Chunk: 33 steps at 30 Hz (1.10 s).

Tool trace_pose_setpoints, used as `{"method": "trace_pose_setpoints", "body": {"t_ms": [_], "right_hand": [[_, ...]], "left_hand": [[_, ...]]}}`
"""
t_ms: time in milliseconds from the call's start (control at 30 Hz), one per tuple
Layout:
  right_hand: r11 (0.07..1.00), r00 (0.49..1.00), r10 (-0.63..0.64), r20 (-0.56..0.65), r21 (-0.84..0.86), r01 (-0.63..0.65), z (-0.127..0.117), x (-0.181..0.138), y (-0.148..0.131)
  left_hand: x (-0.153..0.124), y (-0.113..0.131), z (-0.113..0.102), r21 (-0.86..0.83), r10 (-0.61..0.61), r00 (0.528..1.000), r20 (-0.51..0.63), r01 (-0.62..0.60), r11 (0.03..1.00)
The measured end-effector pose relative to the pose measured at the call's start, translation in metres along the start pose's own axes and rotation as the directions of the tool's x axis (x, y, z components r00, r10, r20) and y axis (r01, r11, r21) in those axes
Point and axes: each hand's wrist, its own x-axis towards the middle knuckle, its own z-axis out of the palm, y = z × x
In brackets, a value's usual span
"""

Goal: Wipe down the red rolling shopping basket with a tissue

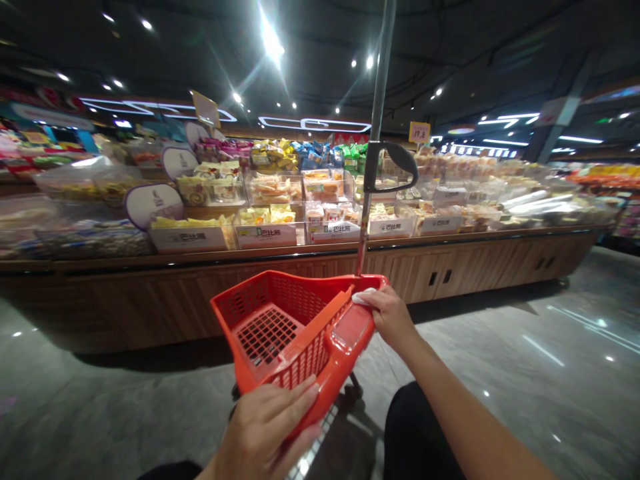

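Observation:
A red plastic shopping basket (pixel 280 327) is tilted in front of me, empty, with a mesh floor. My left hand (pixel 265 427) grips its near lower corner, fingers pressed flat along the side wall. My right hand (pixel 387 313) is closed on a small white cloth (pixel 363 297) pressed against the basket's rim by the far corner. A grey metal pull handle (pixel 375 133) with a black grip (pixel 395 167) rises from the basket's far side.
A long wooden display counter (pixel 450 267) stands ahead, loaded with packaged pastries and snacks (pixel 280 193) and price signs. Polished grey floor (pixel 525 373) stretches to the right. My dark trouser knee (pixel 415 433) is below the basket.

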Motion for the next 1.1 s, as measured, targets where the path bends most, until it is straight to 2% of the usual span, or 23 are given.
{"method": "trace_pose_setpoints", "body": {"t_ms": [100,200,267,367,500,600,733,967,1100], "right_hand": [[0.996,0.996,-0.085,0.011,-0.013,0.085,-0.001,-0.01,-0.018],[0.978,0.978,-0.2,0.067,0.076,0.195,0.001,-0.019,-0.036],[0.966,0.967,-0.242,0.083,0.112,0.232,0.0,-0.02,-0.038],[0.982,0.983,-0.181,0.038,0.063,0.179,-0.003,-0.017,-0.021],[0.999,0.995,-0.043,-0.094,-0.03,0.04,-0.005,-0.017,-0.003],[0.998,0.991,-0.068,-0.114,-0.005,0.068,0.001,-0.024,-0.016],[0.982,0.984,-0.176,-0.022,0.059,0.177,0.009,-0.03,-0.041],[0.999,0.998,-0.022,-0.059,-0.03,0.021,0.013,-0.013,-0.04],[0.993,0.992,-0.116,-0.042,0.028,0.118,0.023,-0.021,-0.064]], "left_hand": [[0.0,-0.003,-0.001,-0.002,0.017,1.0,0.013,-0.017,1.0],[0.0,-0.007,-0.004,-0.005,0.013,1.0,0.008,-0.013,1.0],[-0.003,-0.011,-0.006,-0.011,-0.007,1.0,0.003,0.007,1.0],[-0.01,-0.02,-0.01,-0.017,-0.022,0.999,0.032,0.023,1.0],[-0.021,-0.032,-0.014,-0.024,-0.056,0.997,0.052,0.058,0.998],[-0.027,-0.038,-0.016,-0.044,-0.09,0.995,0.051,0.092,0.995],[-0.028,-0.042,-0.022,-0.018,-0.131,0.991,0.037,0.131,0.991],[-0.032,-0.045,-0.031,0.063,-0.137,0.99,0.04,0.134,0.989],[-0.036,-0.042,-0.034,0.203,-0.074,0.996,0.057,0.061,0.977]]}}
